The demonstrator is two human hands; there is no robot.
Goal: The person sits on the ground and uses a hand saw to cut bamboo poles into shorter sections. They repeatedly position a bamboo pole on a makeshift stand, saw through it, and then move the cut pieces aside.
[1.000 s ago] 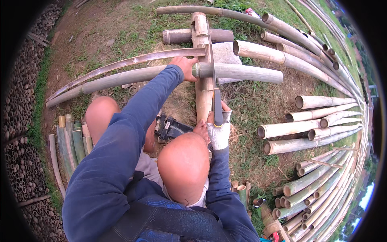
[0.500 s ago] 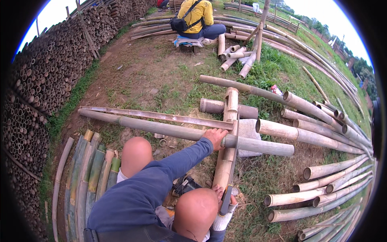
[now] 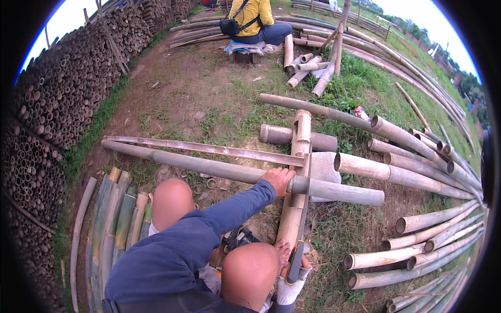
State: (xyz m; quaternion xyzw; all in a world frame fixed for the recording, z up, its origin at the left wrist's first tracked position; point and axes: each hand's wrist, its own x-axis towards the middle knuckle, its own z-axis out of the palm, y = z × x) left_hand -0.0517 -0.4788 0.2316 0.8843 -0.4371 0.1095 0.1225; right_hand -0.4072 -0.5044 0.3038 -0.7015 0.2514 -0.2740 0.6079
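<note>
Pole [image 3: 209,167] lies across a bamboo beam [image 3: 290,221]. With the clock centred where the saw [image 3: 295,261] crosses it, the long part runs out between 9 and 10 o'clock and the short part ends just past 3. The blade rests across the top of the pole; how deep it sits cannot be told.

At 9 o'clock, close beside the blade, the left hand [image 3: 278,181] is clasped over the pole from above, fingers bent. At 6 o'clock the right hand [image 3: 302,275], in a white glove that leaves the fingertips bare, is wrapped around the saw's dark handle. Near it, a bare foot [image 3: 283,252] is at the near end of the beam, next to a knee [image 3: 250,276].

A split slat [image 3: 209,147] reaches the beam from between 9 and 10 o'clock, its near end on the beam just beyond the pole. A dark log [image 3: 274,134] crosses the beam around 11 to 12, and a pale stone [image 3: 326,166] sits between 1 and 2. Tubes [image 3: 373,258] fan out at 4, and greenish stalks [image 3: 124,219] lie between 8 and 9. At 11, well apart, sits a co-worker [image 3: 257,21] in yellow.
</note>
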